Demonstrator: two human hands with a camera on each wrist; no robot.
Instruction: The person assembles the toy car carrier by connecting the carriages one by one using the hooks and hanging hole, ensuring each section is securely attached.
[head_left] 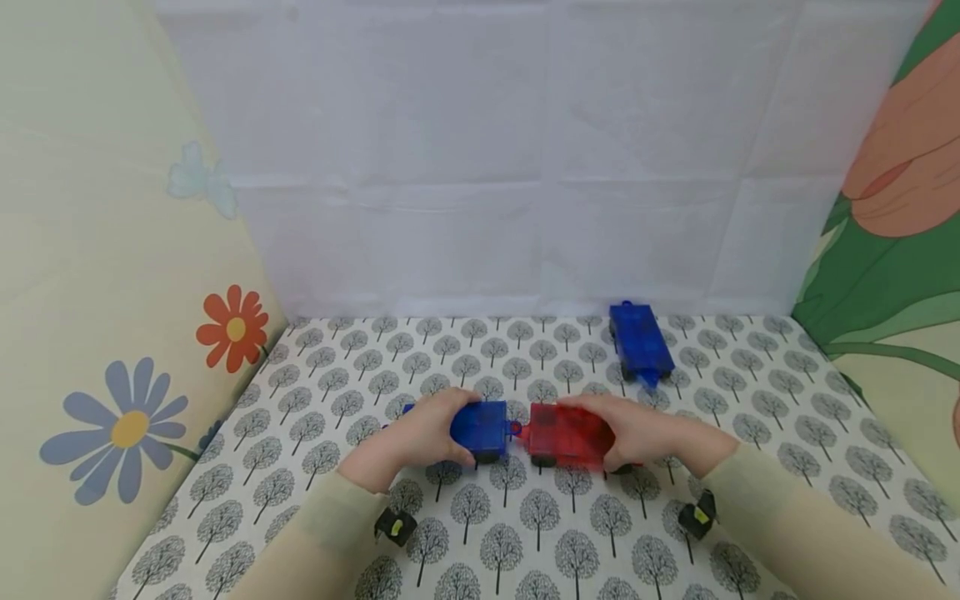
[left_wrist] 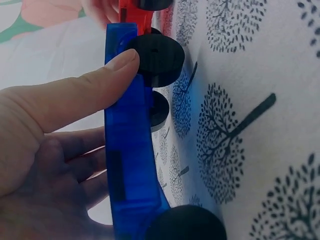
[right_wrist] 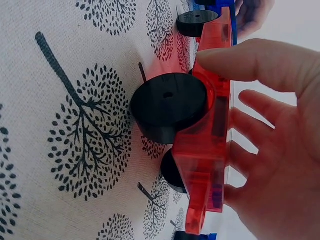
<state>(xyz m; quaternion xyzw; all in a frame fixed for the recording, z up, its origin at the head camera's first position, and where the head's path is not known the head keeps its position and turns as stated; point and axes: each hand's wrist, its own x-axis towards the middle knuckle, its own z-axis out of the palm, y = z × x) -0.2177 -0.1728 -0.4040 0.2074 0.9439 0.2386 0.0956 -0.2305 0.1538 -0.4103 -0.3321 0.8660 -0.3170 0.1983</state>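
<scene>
Centrally, the left hand (head_left: 431, 429) grips 1 blue car (head_left: 480, 427) at the tree-print cloth (head_left: 300, 500). Just right, 1 red car (head_left: 564, 435) is grasped by the right hand (head_left: 643, 427); farther back stands a 2nd blue car (head_left: 641, 340).

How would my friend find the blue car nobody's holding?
Start at the white sheet at the back, then the tree-print cloth before it. Near the sheet, right of middle, sits a lone blue car. The left hand grips the other blue car; no hand touches this one.
</scene>
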